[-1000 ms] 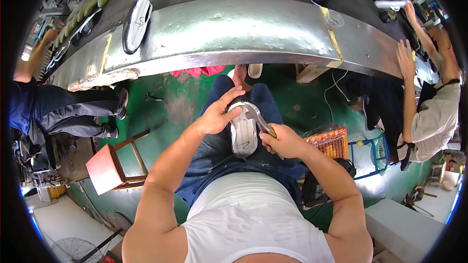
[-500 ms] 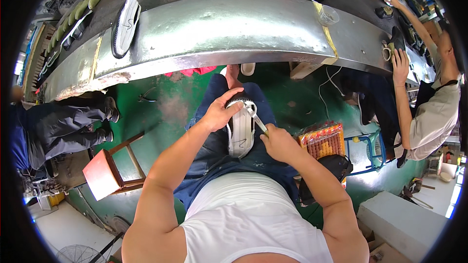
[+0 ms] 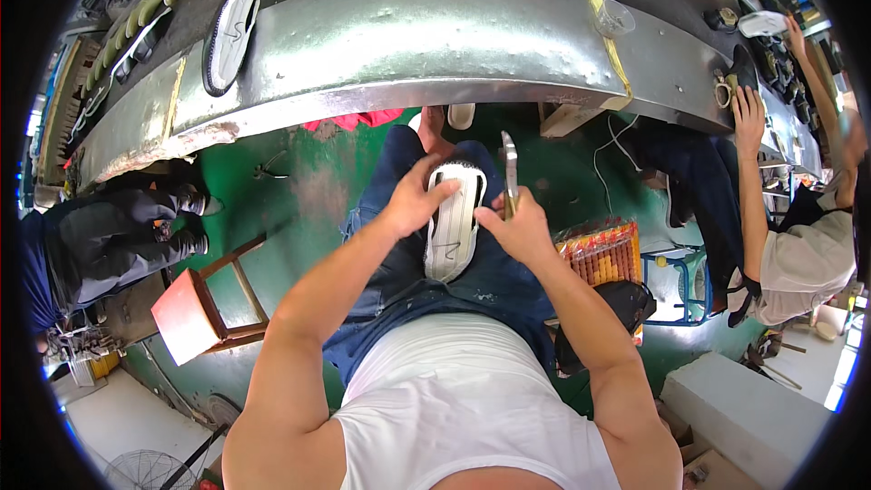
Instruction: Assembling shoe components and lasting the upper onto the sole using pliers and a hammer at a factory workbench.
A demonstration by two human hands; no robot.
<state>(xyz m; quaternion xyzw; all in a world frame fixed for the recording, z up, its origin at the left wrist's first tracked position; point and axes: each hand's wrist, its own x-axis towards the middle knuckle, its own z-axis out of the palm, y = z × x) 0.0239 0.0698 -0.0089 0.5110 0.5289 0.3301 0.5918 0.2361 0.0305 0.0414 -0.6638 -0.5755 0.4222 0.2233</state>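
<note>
An upside-down shoe (image 3: pixel 454 240) with a whitish bottom and dark, stitched-looking edging rests across my thighs, toe end away from me. My left hand (image 3: pixel 419 200) grips its far left side, thumb laid over the bottom. At the shoe's right edge is my right hand (image 3: pixel 524 225), closed around a pliers-like metal tool (image 3: pixel 510 163) with a tan handle. The tool's silver head points up and away, apart from the shoe. The right thumb and fingertips are close to the shoe's side; whether they touch it I cannot tell.
A metal-edged bench (image 3: pixel 390 41) spans the far side. On it lie a similar shoe (image 3: pixel 231 36), dark shoe pieces and a clear cup (image 3: pixel 616 18). A red-seated stool (image 3: pixel 189 319) stands left, a beaded seat mat (image 3: pixel 603 256) right. Co-workers sit at both sides.
My right hand has swung the tool off the shoe's toe, its head now pointing up to the right. My left thumb has moved onto the shoe's bottom. A co-worker at right now holds up a white shoe piece.
</note>
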